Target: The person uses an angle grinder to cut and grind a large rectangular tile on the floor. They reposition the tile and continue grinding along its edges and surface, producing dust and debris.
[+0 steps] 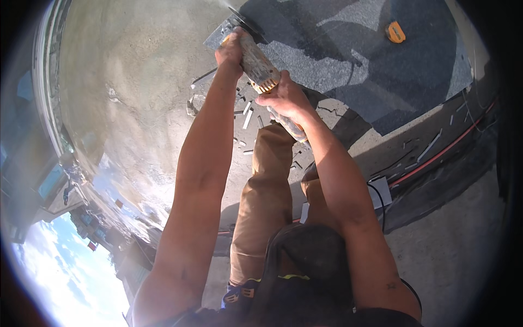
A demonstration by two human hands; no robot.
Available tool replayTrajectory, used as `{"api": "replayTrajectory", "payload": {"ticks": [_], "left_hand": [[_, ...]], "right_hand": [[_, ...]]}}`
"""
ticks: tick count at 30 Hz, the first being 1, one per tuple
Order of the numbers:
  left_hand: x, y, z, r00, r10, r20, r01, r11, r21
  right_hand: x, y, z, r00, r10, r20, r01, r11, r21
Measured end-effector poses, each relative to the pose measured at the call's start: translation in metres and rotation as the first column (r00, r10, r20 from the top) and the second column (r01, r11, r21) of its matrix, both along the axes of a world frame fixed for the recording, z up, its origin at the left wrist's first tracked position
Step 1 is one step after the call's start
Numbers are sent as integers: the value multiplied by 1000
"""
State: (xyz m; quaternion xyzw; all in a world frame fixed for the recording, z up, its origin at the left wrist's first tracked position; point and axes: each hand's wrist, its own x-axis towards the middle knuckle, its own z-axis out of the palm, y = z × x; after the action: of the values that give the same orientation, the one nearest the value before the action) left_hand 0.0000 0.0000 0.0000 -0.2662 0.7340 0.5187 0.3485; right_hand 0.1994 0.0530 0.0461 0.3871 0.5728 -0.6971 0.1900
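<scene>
Harsh sunlight — the blue, cloud-streaked sky [60, 267] at lower left glares nearly white — throws dark shadows across the flat, speckled grey stone slab [354, 71]; rim lines bend (corners go black).

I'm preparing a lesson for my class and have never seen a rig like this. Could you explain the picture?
There is no robot here: these are a person's own bare hands. A wide fisheye camera on the head looks down, which bends straight edges near the rim. The left hand holds the grinder near its disc; the right hand grasps its rear end. A dark slab lies beyond, with an orange tool, perhaps a tape measure, on it. Thin strips lie scattered nearby.
</scene>
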Motion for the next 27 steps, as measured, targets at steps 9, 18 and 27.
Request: {"api": "replayTrajectory", "payload": {"ticks": [9,18,27], "left_hand": [[-5,3,-6,1000,13,20,-13,1000,-20],[-15,1,-19,999,40,8,-41,999,35],[-7,4,-4,999,44,-2,-44,999,-9]], "right_hand": [[-7,1,3,1000,-21,5,21,999,34],[-14,1,-15,1000,-13,-21,13,1000,16],[-10,5,9,1000,10,-25,-8,997,80]]}}
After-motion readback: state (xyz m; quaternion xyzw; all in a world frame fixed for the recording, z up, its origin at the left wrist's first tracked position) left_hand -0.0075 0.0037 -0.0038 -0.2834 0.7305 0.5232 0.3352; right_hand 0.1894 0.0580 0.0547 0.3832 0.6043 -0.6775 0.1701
